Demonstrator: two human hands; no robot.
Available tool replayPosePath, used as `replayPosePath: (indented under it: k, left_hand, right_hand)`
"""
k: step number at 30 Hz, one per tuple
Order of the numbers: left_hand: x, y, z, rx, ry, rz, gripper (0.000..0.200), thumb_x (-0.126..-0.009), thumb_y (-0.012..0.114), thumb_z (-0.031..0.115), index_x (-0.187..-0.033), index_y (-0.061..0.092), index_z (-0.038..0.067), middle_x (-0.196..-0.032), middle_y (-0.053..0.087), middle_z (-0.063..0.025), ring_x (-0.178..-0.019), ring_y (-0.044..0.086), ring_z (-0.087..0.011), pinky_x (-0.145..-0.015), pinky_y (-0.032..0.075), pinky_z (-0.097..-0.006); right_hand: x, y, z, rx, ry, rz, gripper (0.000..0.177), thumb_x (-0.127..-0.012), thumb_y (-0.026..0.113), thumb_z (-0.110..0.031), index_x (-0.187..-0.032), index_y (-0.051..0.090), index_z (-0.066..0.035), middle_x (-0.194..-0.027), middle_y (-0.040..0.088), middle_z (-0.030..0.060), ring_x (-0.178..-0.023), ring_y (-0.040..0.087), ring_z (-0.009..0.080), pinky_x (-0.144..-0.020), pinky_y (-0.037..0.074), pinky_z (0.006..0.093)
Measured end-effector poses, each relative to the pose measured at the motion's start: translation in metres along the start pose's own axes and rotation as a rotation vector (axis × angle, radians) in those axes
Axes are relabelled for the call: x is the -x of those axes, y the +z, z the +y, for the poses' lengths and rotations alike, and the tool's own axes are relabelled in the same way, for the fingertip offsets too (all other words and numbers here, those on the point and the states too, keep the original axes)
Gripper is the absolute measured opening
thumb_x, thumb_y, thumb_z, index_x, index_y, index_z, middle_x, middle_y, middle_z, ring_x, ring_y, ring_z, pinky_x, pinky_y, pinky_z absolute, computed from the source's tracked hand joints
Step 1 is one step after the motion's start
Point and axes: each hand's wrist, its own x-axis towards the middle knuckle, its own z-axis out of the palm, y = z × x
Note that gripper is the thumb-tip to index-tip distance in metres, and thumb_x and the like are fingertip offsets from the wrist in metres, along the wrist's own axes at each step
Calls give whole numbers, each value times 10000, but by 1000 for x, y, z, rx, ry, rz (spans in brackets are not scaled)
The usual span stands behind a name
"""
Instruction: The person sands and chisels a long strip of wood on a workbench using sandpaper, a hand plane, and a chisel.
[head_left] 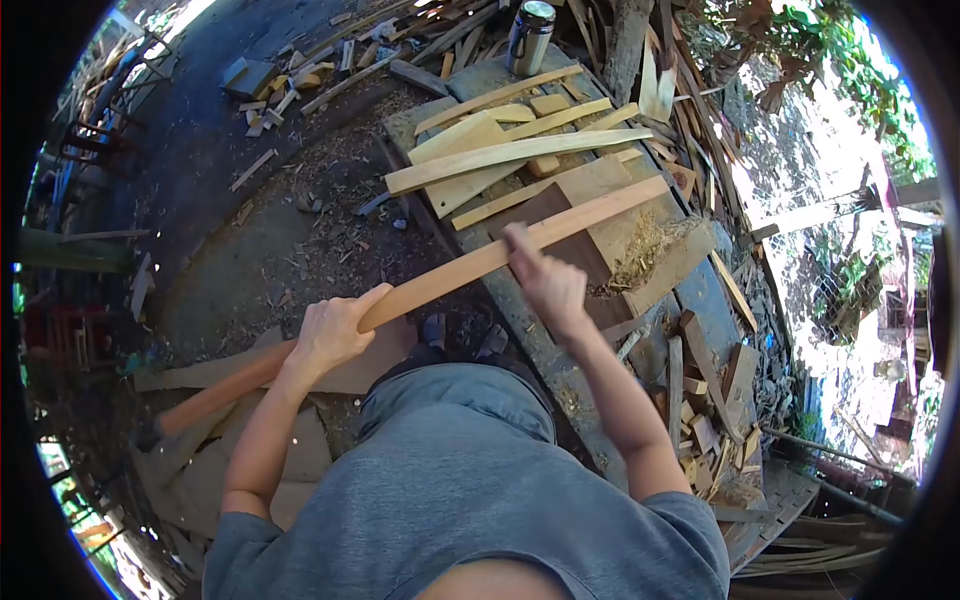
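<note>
A long reddish-brown wooden strip (440, 281) runs slantwise in front of my body, its far right end over the workbench (545, 345). My left hand (338, 328) is wrapped round the strip left of its middle. Farther right, my right hand (547, 278) is on the strip with its fingers bent against the near side and top; whether it grips anything else is hidden. Beneath the strip lie a dark brown board (590, 262) and a light board (665, 270) with a heap of shavings (645, 250).
Pale strips, among them a long curved one (520, 152), lie across the bench's far part. A metal tumbler (531, 40) stands at its far edge. Offcuts (705, 435) are piled at the right. Scraps and a grey box (248, 78) lie on the ground.
</note>
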Motion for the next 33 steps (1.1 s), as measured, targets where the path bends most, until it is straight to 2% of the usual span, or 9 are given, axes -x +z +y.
replayPosePath:
  k: [1, 4, 8, 14, 18, 20, 23, 25, 33]
  left_hand:
    - [4, 3, 1, 2, -2, -8, 666, -741, 683, 166, -1377, 501, 243, -905, 709, -155, -840, 689, -355, -736, 554, -456]
    - [6, 6, 2, 8, 25, 1, 665, -737, 680, 129, -1370, 508, 238, -908, 695, -134, -838, 679, -359, -733, 547, -456]
    - [-12, 10, -1, -9, 123, 189, 666, -741, 679, 91, -1369, 503, 222, -905, 625, -112, -832, 652, -364, -722, 535, -466]
    - [-45, 8, 32, -109, 83, 153, 651, -738, 749, 258, -1345, 518, 213, -922, 641, -127, -779, 679, -318, -668, 540, -438]
    - [-49, 15, 33, -131, 147, 133, 570, -766, 732, 225, -1300, 541, 171, -909, 649, -130, -815, 680, -310, -676, 540, -434]
    - [-48, 19, 27, -149, 267, 323, 591, -738, 728, 189, -1289, 530, 109, -899, 666, -146, -772, 682, -329, -667, 552, -429]
    - [-38, 13, 24, -100, 213, 222, 582, -738, 709, 144, -1287, 523, 90, -881, 661, -159, -774, 676, -353, -685, 552, -450]
    - [-28, 5, 20, -80, 212, 199, 584, -744, 704, 136, -1296, 517, 92, -887, 660, -164, -785, 674, -362, -694, 551, -455]
    - [-16, -4, 25, -85, 162, 167, 577, -759, 726, 164, -1297, 529, 93, -897, 663, -162, -796, 673, -373, -698, 553, -457]
  right_hand:
    - [-12, -1, 22, 52, 136, -46, 407, -963, 502, -400, -1369, 476, -382, -569, 631, 119, -493, 640, 317, -451, 516, 448]
    - [-42, 9, 117, 50, 501, -140, 422, -987, 404, -471, -1393, 469, -375, -784, 692, 212, -730, 684, 408, -641, 543, 512]
    - [-45, 27, 146, -109, 477, -101, 464, -994, 351, -502, -1435, 412, -374, -967, 678, 273, -856, 658, 473, -778, 516, 554]
    - [-47, 18, 138, -137, 528, -127, 464, -1001, 330, -497, -1443, 395, -372, -1001, 678, 267, -885, 653, 479, -783, 517, 550]
    - [-37, 16, 114, -143, 526, -60, 454, -999, 364, -475, -1440, 404, -373, -940, 678, 275, -838, 670, 451, -735, 525, 537]
    - [-32, 1, 68, -158, 522, -84, 448, -999, 375, -458, -1439, 404, -375, -868, 685, 253, -803, 670, 447, -729, 522, 532]
    - [-11, -12, 26, -215, 386, -139, 447, -995, 399, -426, -1441, 399, -386, -801, 680, 233, -767, 672, 422, -705, 524, 516]
    - [-10, -24, 27, -201, 312, -225, 436, -990, 414, -423, -1424, 427, -390, -813, 683, 228, -769, 673, 421, -704, 526, 508]
    - [-48, 9, 118, -90, 538, -47, 379, -986, 418, -457, -1340, 523, -374, -847, 692, 228, -790, 680, 425, -689, 539, 506]
